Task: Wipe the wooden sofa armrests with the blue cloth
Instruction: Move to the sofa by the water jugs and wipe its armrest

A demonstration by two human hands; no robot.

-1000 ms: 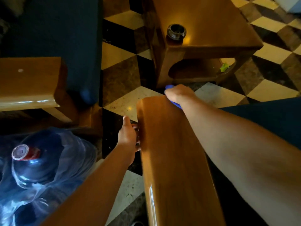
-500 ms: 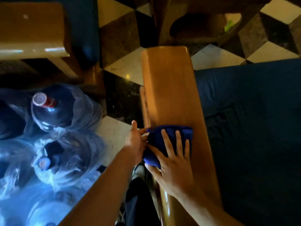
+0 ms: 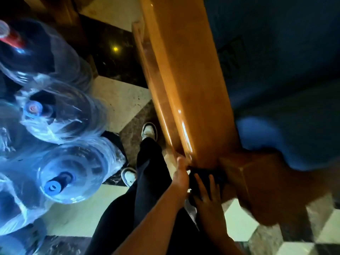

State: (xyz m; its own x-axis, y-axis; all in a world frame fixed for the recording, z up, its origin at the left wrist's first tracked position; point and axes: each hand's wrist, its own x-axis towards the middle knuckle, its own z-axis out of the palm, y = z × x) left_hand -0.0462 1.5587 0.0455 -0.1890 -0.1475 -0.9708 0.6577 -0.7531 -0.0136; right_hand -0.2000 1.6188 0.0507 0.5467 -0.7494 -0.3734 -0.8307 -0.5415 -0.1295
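Wiping near end of armrest (image 3: 191, 85): right hand (image 3: 206, 196) flat, fingers spread on cloth (image 3: 204, 174) at rear corner; left hand (image 3: 181, 173) beside it on outer edge, grip unclear; next probably the armrest's side face or the other one.

Three large water jugs wrapped in plastic are stacked toward nine o'clock: one with a red cap (image 3: 11, 36) at ten o'clock, one with a pinkish cap (image 3: 34, 108) at nine, and one with a blue cap (image 3: 53, 186) at eight. One glossy wooden armrest (image 3: 184, 80) runs from twelve o'clock toward the centre, with one dark cloth (image 3: 204, 178) at its near end. Two hands show, the left hand (image 3: 181, 176) and right hand (image 3: 206, 197) at six o'clock, and two white-toed shoes, one (image 3: 149, 131) near centre and one (image 3: 128, 175) at seven.
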